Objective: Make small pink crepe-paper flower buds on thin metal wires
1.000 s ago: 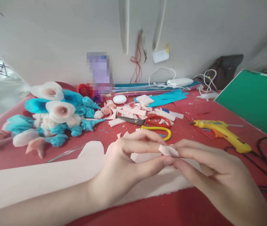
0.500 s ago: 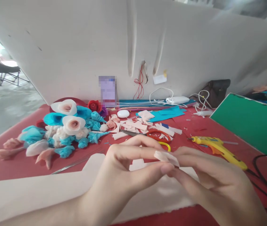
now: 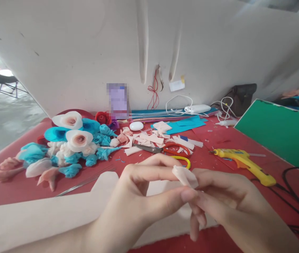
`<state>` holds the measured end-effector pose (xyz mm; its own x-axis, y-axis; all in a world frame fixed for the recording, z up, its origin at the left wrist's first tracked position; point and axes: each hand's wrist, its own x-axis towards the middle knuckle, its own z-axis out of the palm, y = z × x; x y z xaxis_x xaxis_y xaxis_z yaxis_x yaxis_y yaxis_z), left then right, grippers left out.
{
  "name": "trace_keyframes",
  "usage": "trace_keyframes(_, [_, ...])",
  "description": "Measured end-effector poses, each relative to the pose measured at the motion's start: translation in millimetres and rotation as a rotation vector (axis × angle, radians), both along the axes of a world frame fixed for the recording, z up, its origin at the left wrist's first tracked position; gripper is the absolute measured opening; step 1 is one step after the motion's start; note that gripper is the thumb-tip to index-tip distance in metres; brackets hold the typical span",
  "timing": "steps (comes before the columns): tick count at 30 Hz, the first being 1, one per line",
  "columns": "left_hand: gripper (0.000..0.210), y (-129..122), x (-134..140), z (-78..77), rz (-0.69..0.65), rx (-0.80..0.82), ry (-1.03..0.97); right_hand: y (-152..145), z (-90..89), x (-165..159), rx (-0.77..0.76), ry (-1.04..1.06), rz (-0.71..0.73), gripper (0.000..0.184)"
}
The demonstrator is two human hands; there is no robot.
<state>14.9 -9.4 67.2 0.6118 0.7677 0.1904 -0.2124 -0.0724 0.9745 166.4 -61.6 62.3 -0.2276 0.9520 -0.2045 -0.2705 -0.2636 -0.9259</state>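
Note:
A small pale pink paper petal (image 3: 185, 176) is pinched between my two hands, in front of the scissors. My left hand (image 3: 149, 196) grips it between thumb and fingers from the left. From the right, my right hand (image 3: 226, 196) holds its other side, thumb tip meeting the left thumb. Its lower fingers curl beneath and are partly hidden. Under both hands lies a large sheet of pale pink crepe paper (image 3: 46, 218). Scissors (image 3: 177, 149) with red and yellow handles rest just beyond the fingers.
Finished paper flowers (image 3: 79, 140) in blue, white and pink are heaped at left, near thin wires (image 3: 78, 184). Paper scraps (image 3: 152, 140) and blue paper (image 3: 183, 124) lie behind the scissors. A yellow glue gun (image 3: 244, 163) with a black cable and a green board (image 3: 278, 133) are at right.
The petal has turned so more of its face shows. My right hand has rotated, its lower fingers now showing below the thumbs. The view has shifted slightly.

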Motion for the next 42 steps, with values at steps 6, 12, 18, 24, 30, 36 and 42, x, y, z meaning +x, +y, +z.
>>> trace_keyframes(6, [0.015,-1.1,-2.5,-4.5,-0.078,-0.049,0.009,-1.7,-0.8,1.9,-0.066,0.121,0.023,0.013])
trace_keyframes(12, [0.014,0.2,-3.1,-10.0,-0.098,-0.103,-0.029,-2.8,-0.9,2.8,-0.093,0.156,0.037,0.009])
trace_keyframes(18, [0.016,-1.3,-1.9,-11.4,-0.211,-0.219,-0.128,0.5,1.7,2.0,-0.081,0.096,0.032,0.007])
trace_keyframes(24, [0.015,-4.0,-1.5,-7.8,-0.208,-0.279,-0.157,-0.6,0.1,2.9,-0.037,0.009,0.015,0.013])
trace_keyframes(30, [0.008,0.1,-0.3,-6.9,-0.072,-0.231,-0.099,-1.1,-1.0,1.3,0.007,-0.042,-0.008,0.015])
trace_keyframes(36, [0.011,-0.2,0.6,-7.7,-0.076,-0.194,-0.065,-2.0,-1.5,0.4,0.017,-0.038,-0.030,0.015])
trace_keyframes(42, [0.016,-2.2,-1.4,-6.0,-0.081,-0.130,-0.067,-3.0,-3.5,2.7,0.011,0.083,0.006,0.008])
